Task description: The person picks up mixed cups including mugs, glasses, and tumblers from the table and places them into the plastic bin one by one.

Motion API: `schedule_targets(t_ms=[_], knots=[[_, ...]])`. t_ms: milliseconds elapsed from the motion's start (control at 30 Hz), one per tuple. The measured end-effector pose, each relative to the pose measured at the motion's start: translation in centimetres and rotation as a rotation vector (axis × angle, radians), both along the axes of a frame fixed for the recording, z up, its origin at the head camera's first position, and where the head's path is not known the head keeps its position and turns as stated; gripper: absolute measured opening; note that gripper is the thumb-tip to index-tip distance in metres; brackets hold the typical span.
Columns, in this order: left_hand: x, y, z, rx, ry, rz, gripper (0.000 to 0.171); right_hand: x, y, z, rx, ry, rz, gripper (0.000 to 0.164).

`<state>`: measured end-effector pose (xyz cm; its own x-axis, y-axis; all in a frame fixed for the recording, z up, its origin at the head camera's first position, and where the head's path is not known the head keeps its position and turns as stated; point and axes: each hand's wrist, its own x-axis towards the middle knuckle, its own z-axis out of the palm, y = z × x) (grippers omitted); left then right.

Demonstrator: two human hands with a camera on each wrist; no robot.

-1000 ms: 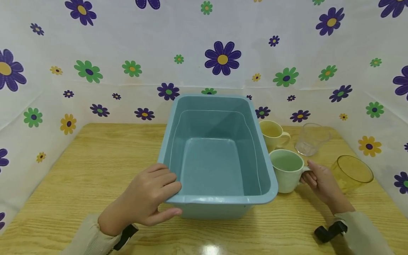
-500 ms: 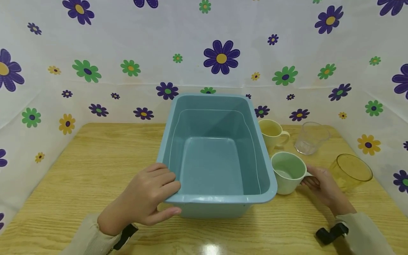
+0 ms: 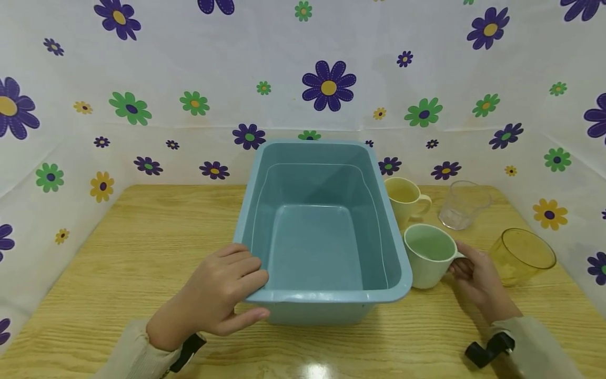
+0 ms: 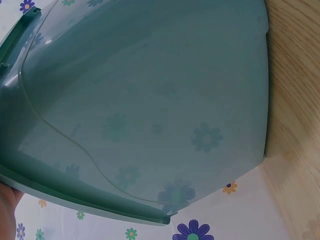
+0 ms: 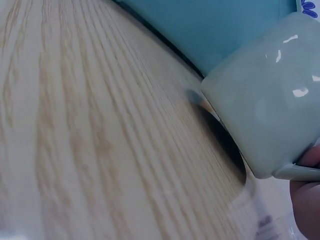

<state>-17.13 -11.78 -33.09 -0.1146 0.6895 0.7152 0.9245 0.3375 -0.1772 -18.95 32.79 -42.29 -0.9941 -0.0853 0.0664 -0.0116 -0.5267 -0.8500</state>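
Observation:
A blue-grey plastic basin (image 3: 314,247) stands on the wooden table in the middle of the head view. Its near left rim is gripped by my left hand (image 3: 220,292), the fingers hooked over the edge and the thumb outside. Just right of the basin is a pale green mug (image 3: 428,268), whose handle my right hand (image 3: 480,284) pinches. In the right wrist view the mug (image 5: 270,100) shows its smooth side, with a dark shadow under its base; whether it touches the table I cannot tell. The basin's wall (image 4: 150,90) fills most of the left wrist view.
Behind the green mug stands a yellow mug (image 3: 402,208), partly hidden by the basin. Farther right are a clear glass cup (image 3: 456,216) and an amber glass (image 3: 513,263), close to my right hand. A flowered cloth (image 3: 189,63) hangs around the wooden table (image 3: 156,237).
The green mug has shifted slightly right, away from the basin; it tilted toward me half a second ago and now stands more upright. My left hand and the basin have stayed put.

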Motion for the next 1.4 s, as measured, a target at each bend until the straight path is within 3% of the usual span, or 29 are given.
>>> schedule_targets(t_ms=[367, 600, 867, 1133, 1400], knots=[[0.1, -0.1, 0.1, -0.008, -0.01, 0.013, 0.045, -0.6, 0.0, 0.2, -0.16, 0.043, 0.118, 0.052], [0.0, -0.1, 0.1, -0.009, -0.005, 0.017, 0.045, -0.8, 0.1, 1.7, -0.238, 0.073, 0.196, 0.053], [0.0, -0.1, 0.2, -0.002, 0.01, 0.017, 0.045, -1.0, -0.3, 4.0, -0.241, 0.109, 0.18, 0.055], [0.0, -0.2, 0.1, -0.008, 0.008, 0.018, 0.045, -1.2, -0.4, 6.0, -0.395, 0.042, 0.161, 0.049], [0.0, -0.3, -0.1, 0.003, 0.018, 0.014, 0.046, -1.8, 0.2, 8.3, -0.56, -0.056, 0.142, 0.054]])
